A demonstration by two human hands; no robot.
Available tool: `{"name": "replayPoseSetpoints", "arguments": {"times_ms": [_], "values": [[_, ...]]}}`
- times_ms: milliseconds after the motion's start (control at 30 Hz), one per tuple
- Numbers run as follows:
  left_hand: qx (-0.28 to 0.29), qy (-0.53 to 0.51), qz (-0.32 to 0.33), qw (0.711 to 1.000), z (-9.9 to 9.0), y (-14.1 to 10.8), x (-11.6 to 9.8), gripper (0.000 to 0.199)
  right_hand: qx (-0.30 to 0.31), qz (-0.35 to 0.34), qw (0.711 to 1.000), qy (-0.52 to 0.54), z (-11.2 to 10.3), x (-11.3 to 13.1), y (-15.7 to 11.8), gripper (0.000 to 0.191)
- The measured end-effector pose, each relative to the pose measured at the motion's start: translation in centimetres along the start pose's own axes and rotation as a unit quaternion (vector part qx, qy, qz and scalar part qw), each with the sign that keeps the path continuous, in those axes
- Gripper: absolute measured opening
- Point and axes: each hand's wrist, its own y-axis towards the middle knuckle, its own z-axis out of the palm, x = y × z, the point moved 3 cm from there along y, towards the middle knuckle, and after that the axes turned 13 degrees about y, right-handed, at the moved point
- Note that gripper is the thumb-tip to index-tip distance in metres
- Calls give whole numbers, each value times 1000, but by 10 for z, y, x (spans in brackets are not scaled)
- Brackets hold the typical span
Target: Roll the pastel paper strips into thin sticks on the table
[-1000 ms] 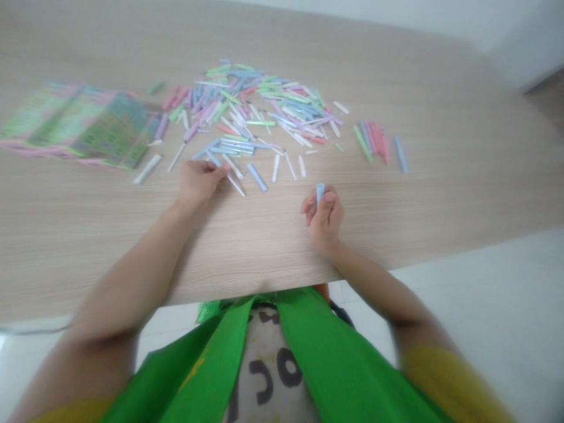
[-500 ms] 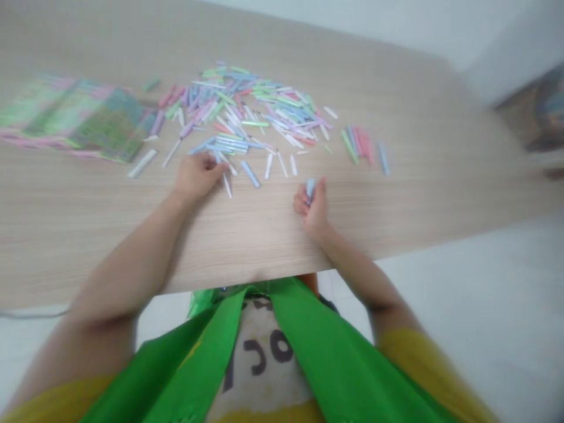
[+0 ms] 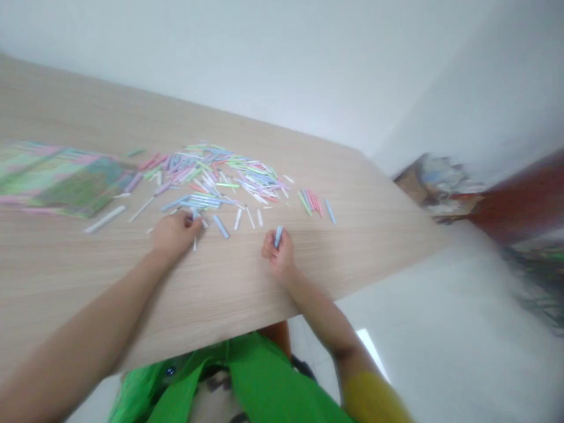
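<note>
My left hand (image 3: 176, 235) is pinched at the near edge of a wide pile of coloured sticks (image 3: 220, 170); a thin pale blue and white piece (image 3: 195, 241) shows at its fingertips. To the right, my right hand (image 3: 279, 249) is closed around a short light blue stick (image 3: 278, 236) that points up out of the fist. Between the hands lies a blue stick (image 3: 221, 227), with a few white pieces (image 3: 238, 219) beside it. Blur hides finer detail of the sticks.
Green and pink printed packs (image 3: 79, 182) lie at the left of the wooden table (image 3: 185, 305). A small row of green and pink sticks (image 3: 312, 201) and one blue stick (image 3: 330, 211) sit right of the pile. Beyond the table's right end are a box and bags (image 3: 436, 179).
The view has turned, so the table and pile appear lower and further left. My left hand remains at the pile's near edge; my right hand still grips the blue stick.
</note>
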Motion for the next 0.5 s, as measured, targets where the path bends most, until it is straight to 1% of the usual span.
{"name": "replayPoseSetpoints", "arguments": {"times_ms": [100, 233, 367, 433, 500], "values": [[-2, 16, 26, 1000, 0, -2, -7, 41, -8, -25, 1000, 6, -4, 0, 4, 53], [1, 31, 13, 999, -3, -2, -8, 42, -27, -42, 998, 37, -7, 1, 9, 37], [-6, 17, 1, 1000, -4, -2, -8, 43, -35, -61, 995, 74, -11, -2, 16, 20], [-7, 12, 9, 1000, -4, -3, -9, 42, -42, -117, 990, 60, -16, -4, 20, 16], [-6, 13, 13, 1000, -6, -5, -9, 40, -53, -213, 975, -22, -21, -3, 20, 20]]}}
